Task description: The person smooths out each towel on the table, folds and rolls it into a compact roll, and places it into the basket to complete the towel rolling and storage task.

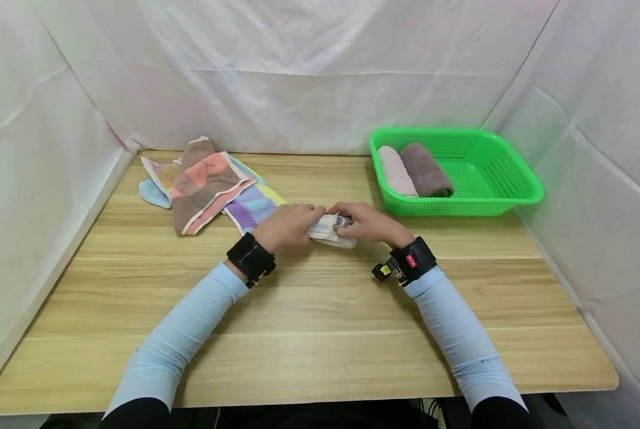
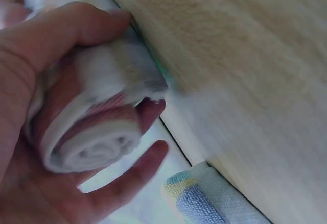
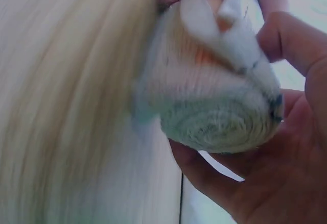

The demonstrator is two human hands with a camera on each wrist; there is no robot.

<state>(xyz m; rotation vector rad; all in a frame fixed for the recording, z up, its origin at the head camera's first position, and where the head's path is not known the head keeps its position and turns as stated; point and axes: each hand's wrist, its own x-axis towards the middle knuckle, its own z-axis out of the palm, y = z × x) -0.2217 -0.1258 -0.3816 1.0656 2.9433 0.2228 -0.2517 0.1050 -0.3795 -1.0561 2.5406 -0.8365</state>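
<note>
A small towel point(image 1: 331, 231), white with patterned patches, is rolled into a short cylinder above the middle of the table. My left hand point(image 1: 290, 226) grips its left end, and my right hand point(image 1: 370, 223) grips the other end with thumb and fingers around it. The left wrist view shows the spiral end of the rolled towel point(image 2: 97, 145), white with reddish bands, inside the curled left hand point(image 2: 46, 60). In the right wrist view the roll's other spiral end point(image 3: 219, 124) faces the camera, with a loose folded flap on top.
Left of my hands, loose towels lie in a heap: a brown and pink one point(image 1: 204, 185) over a purple, blue and yellow striped one point(image 1: 252, 205). A green plastic basket point(image 1: 459, 207) stands at the back right, holding a pale pink rolled towel point(image 1: 397, 171) and a brown one point(image 1: 426, 171).
</note>
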